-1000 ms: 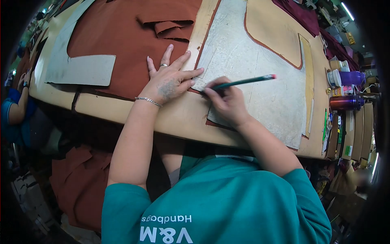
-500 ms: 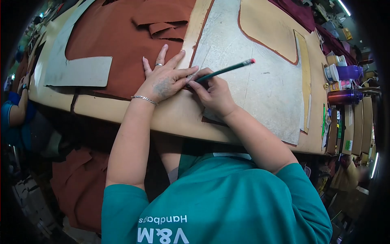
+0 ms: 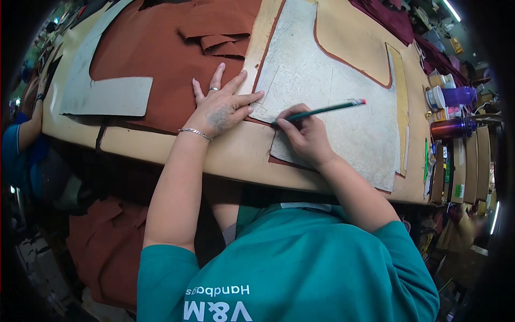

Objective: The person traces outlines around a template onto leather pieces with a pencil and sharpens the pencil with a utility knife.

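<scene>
Green pencil [image 3: 332, 108], eraser-topped, one: wooden by its look, so likely light and stiff, brittle only at the point; my right hand [image 3: 308, 137] is closed on it low down, the sound place to take it, tip at or just beside the near edge of the grey template [image 3: 348, 139]

Grey template, one: scuffed, flat, probably stiff board, best steadied by flat pressure near an edge; slim red-brown margins show along its border, likely softer stuff that could creep

Left hand [image 3: 221, 110], mine: open, fingers spread, holding nothing; index tip on the template's left corner, other fingers over the red-brown sheet [image 3: 161, 53]; thumb and index are the nearest obstruction to the pencil

Red-brown sheet, left of the template: limp-looking, with loose folds that could snag a sleeve

Pale L-shaped template [image 3: 118, 99], farther left of the grey template

Yellow strip [image 3: 399, 107], along the grey template's right side

White tub [image 3: 433, 97] and metallic tumbler [image 3: 453, 128], right of the template, apart from my hands

Co-worker's sleeve [image 3: 19, 134], well left of the template
</scene>
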A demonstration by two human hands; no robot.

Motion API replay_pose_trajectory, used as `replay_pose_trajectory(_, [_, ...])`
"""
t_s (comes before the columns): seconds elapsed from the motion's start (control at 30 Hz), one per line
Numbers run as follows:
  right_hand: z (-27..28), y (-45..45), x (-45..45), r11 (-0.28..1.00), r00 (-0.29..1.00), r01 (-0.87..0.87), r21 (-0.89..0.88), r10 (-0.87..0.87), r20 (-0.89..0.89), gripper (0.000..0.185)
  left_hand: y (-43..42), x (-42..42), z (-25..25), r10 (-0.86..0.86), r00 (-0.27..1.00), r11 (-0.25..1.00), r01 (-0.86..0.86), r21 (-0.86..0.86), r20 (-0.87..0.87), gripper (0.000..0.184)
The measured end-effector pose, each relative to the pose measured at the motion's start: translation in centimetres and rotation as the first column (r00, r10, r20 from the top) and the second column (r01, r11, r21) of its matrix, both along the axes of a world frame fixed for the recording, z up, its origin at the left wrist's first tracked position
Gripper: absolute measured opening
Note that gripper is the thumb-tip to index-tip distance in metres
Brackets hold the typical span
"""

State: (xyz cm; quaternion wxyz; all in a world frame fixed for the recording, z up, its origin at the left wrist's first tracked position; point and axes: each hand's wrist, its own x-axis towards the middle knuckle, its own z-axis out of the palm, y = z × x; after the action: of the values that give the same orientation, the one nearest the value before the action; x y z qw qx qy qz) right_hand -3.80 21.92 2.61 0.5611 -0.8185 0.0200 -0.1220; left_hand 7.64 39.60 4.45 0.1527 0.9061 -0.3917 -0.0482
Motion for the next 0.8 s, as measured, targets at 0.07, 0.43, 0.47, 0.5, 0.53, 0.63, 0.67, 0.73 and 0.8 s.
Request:
replay_pose_trajectory(0.07, [-0.4, 0.3, 0.6, 1.000, 1.000, -0.022, -0.006, 0.022, 0.010, 0.012, -0.1, -0.1, -0.1, -0.004, 1.000, 1.000, 0.004, -0.002, 0.001, 0.033])
replay_pose_trajectory(0.43, [0.4, -0.8, -0.9, 1.000, 0.995, 0.026, 0.002, -0.025, -0.095, 0.011, -0.2, -0.4, 0.6, 0.010, 0.999, 1.000, -0.010, 0.015, -0.045, 0.035])
replay_pose_trajectory(0.47, [1.3, -0.5, -1.0, 0.999, 0.996, 0.035, -0.021, -0.036, -0.079, 0.012, -0.2, -0.5, 0.9, 0.014, 0.999, 1.000, -0.012, 0.023, -0.052, 0.035])
replay_pose_trajectory(0.5, [1.3, -0.6, -1.1, 0.999, 0.995, 0.045, 0.029, -0.042, -0.095, 0.013, -0.2, -0.5, 1.0, 0.017, 0.998, 0.999, -0.015, 0.034, -0.059, 0.036])
replay_pose_trajectory(0.53, [1.2, -0.6, -1.4, 0.991, 0.993, 0.077, 0.112, -0.065, -0.102, 0.013, -0.2, -0.4, 0.8, 0.014, 0.998, 0.999, -0.012, 0.031, -0.057, 0.036])
replay_pose_trajectory(0.63, [0.8, -1.6, -4.0, 0.979, 0.990, 0.121, 0.162, -0.107, -0.093, 0.013, -0.1, -0.7, 0.6, 0.009, 1.000, 1.000, -0.009, 0.022, 0.015, 0.035])
replay_pose_trajectory(0.67, [0.4, -2.1, -5.3, 0.980, 0.991, 0.127, 0.155, -0.118, -0.071, 0.013, -0.2, -1.0, 1.0, 0.012, 1.000, 0.999, -0.012, 0.031, 0.013, 0.035])
replay_pose_trajectory(0.73, [0.5, -2.4, -7.7, 0.969, 0.990, 0.143, 0.201, -0.137, -0.043, 0.012, -0.3, -1.5, 0.5, 0.030, 0.997, 0.999, -0.028, -0.030, 0.078, 0.036])
replay_pose_trajectory(0.8, [1.3, -2.5, -9.3, 0.941, 0.988, 0.151, 0.304, -0.153, -0.017, 0.012, -0.7, -2.3, -0.4, 0.032, 0.993, 0.997, -0.023, -0.076, 0.117, 0.037])
